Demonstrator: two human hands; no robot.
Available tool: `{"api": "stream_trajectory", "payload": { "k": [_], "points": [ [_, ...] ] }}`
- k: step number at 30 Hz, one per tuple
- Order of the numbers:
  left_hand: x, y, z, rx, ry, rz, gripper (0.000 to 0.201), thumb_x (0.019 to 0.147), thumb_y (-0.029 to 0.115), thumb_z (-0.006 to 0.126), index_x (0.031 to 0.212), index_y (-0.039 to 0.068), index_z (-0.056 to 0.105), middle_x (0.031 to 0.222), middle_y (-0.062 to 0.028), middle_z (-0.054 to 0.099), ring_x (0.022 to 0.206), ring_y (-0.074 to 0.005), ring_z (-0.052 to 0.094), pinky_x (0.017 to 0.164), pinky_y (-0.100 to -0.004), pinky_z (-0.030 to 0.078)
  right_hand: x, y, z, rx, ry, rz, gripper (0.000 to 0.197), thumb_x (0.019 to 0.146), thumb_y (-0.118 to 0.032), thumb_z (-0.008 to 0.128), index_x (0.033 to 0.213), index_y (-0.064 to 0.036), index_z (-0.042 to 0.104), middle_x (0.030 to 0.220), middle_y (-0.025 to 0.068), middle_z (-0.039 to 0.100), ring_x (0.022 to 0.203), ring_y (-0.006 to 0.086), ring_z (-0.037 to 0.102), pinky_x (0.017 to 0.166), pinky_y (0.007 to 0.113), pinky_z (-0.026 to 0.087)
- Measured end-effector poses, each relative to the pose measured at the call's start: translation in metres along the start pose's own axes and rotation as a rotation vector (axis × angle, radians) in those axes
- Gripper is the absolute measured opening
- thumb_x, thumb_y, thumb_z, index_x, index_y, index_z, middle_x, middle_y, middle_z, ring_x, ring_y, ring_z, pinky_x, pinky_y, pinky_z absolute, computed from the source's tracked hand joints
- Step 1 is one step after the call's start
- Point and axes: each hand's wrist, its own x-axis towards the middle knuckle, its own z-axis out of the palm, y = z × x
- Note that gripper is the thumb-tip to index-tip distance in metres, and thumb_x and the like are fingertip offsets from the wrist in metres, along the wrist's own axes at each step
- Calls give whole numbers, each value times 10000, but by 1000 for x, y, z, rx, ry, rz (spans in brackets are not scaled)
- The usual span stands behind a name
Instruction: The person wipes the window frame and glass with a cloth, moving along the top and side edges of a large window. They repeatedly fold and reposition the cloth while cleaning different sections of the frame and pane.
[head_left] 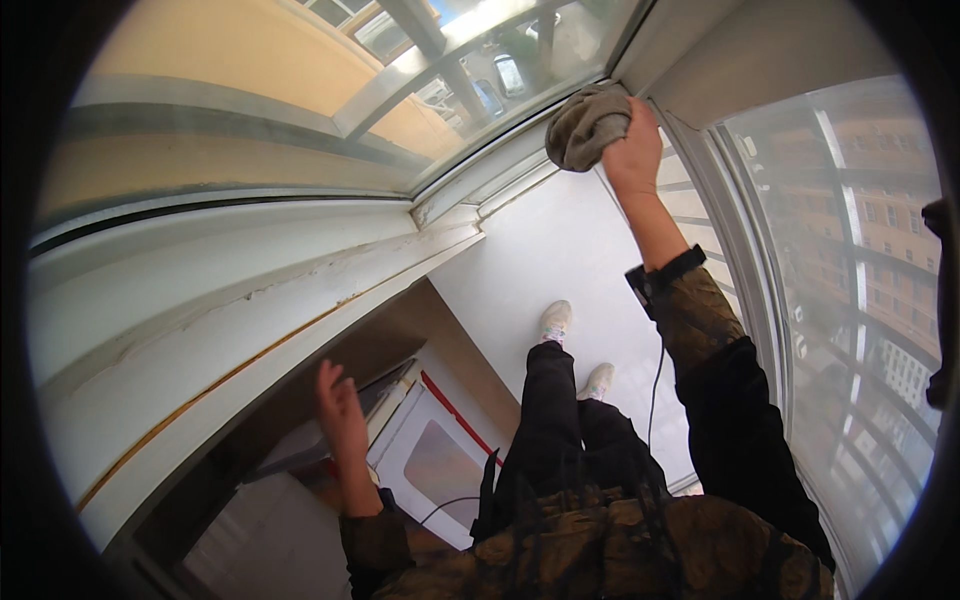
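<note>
A bunched grey-brown cloth [585,128] is gripped in my right hand [636,152], up at the far corner where the window frames meet. The cloth lies against the white window frame [505,172] beside the glass. Most of the right fingers are hidden behind the cloth. Lower down on the left, my left hand [343,412] hangs in the air with its fingers apart and nothing in it. It is over a shadowed recess below the white window sill [230,318].
A large window pane [270,110] spans the far left side, with bars outside it. Another glass pane [840,250] stands close on my right. White boxes [440,450] with a red edge fill the recess. A thin black cable [656,390] hangs from my right wrist.
</note>
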Motion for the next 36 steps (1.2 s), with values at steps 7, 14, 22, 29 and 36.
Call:
{"api": "stream_trajectory", "payload": {
  "k": [7, 14, 22, 29, 36],
  "points": [
    [15, -24, -71, -638, 506, -115, 528, 1100, 373, 496, 1494, 23, 460, 1515, -171, 506, 1393, -276, 525, 1144, -442, 458, -98, -52, 102, -336, -341, -275, 395, 736, -61, 683, 1129, -23, 684, 1350, 204, 546, 1268, 402, 501, 992, 506, 403],
    [38, 25, -83, -588, 855, 148, 561, 1104, 406, 483, 1519, 36, 413, 1507, -176, 502, 1343, -316, 543, 1174, -476, 454, -159, -101, 143, -253, -624, -538, 321, 797, -71, 606, 1101, 17, 662, 1257, 188, 556, 1230, 359, 510, 982, 448, 412],
    [64, 61, -57, -694, 1087, 179, 592, 1068, 452, 503, 1523, 78, 449, 1443, -168, 568, 1249, -267, 629, 1052, -394, 541, -129, -74, 117, -138, -689, -872, 224, 841, -130, 619, 1031, -40, 698, 1146, 90, 587, 1099, 262, 554, 935, 373, 429],
    [66, 58, -47, -854, 989, 222, 661, 1046, 439, 575, 1570, 111, 343, 1572, -122, 421, 1385, -258, 517, 1206, -462, 433, -135, -81, 127, -172, -690, -745, 349, 845, -105, 613, 1180, -17, 659, 1164, 126, 571, 1149, 288, 551, 977, 394, 422],
    [65, 77, -38, -954, 1022, 224, 644, 1030, 439, 621, 1528, 109, 383, 1539, -104, 446, 1377, -261, 521, 1216, -496, 418, -123, -77, 132, -175, -759, -879, 181, 846, -113, 612, 978, -16, 688, 1068, 95, 578, 1054, 259, 548, 944, 373, 431]
  ]
}}
